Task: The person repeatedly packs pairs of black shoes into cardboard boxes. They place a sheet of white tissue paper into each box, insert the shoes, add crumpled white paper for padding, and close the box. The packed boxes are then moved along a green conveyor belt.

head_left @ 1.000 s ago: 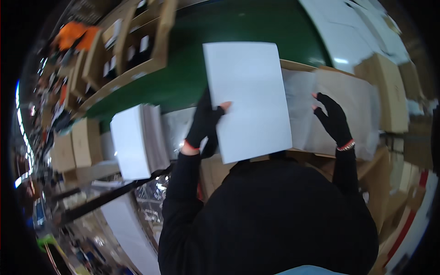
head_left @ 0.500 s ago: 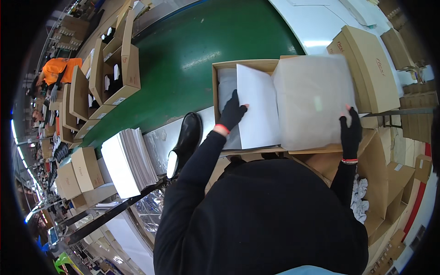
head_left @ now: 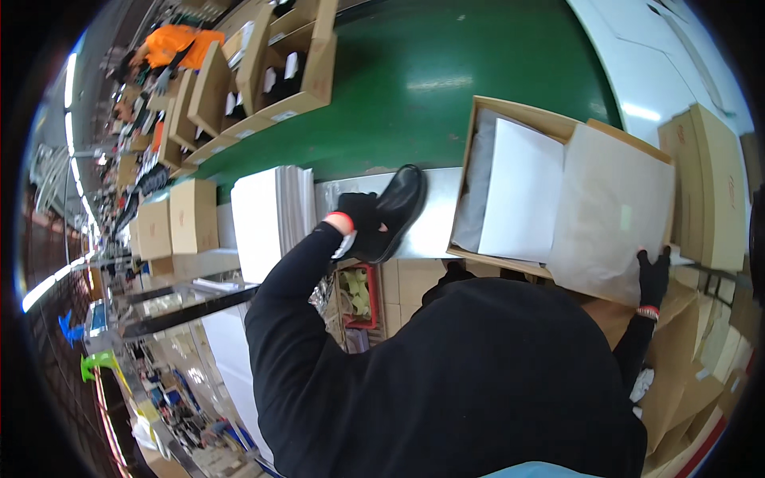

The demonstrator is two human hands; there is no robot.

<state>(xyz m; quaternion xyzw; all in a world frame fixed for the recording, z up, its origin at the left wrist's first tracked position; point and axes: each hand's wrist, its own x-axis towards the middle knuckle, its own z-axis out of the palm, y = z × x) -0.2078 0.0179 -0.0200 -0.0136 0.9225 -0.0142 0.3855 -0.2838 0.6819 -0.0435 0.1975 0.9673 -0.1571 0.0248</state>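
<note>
A black ankle boot (head_left: pixel 403 195) lies by the table's near edge, left of the box. My left hand (head_left: pixel 358 217), in a black fingerless glove, is closed around its upper part. To the right stands an open cardboard shoe box (head_left: pixel 518 108). Grey wrapping (head_left: pixel 476 199) and a white paper sheet (head_left: pixel 522 187) lie in it. A pale translucent tissue sheet (head_left: pixel 610 207) spreads over the box's right side. At its lower right edge rests my right hand (head_left: pixel 653 279), thumb and fingers apart, touching the edge.
A thick stack of white paper (head_left: pixel 267 219) stands left of the boot. Open boxes (head_left: pixel 307 88) with dark footwear line the green surface (head_left: pixel 406 56). Closed boxes (head_left: pixel 709 187) stand at the right, others (head_left: pixel 194 215) at the left. A person in orange (head_left: pixel 177 46) works far left.
My left hand has left the white sheet in the box and moved left onto the boot. My right hand stays by the tissue's edge. The whole view has swung leftward.
</note>
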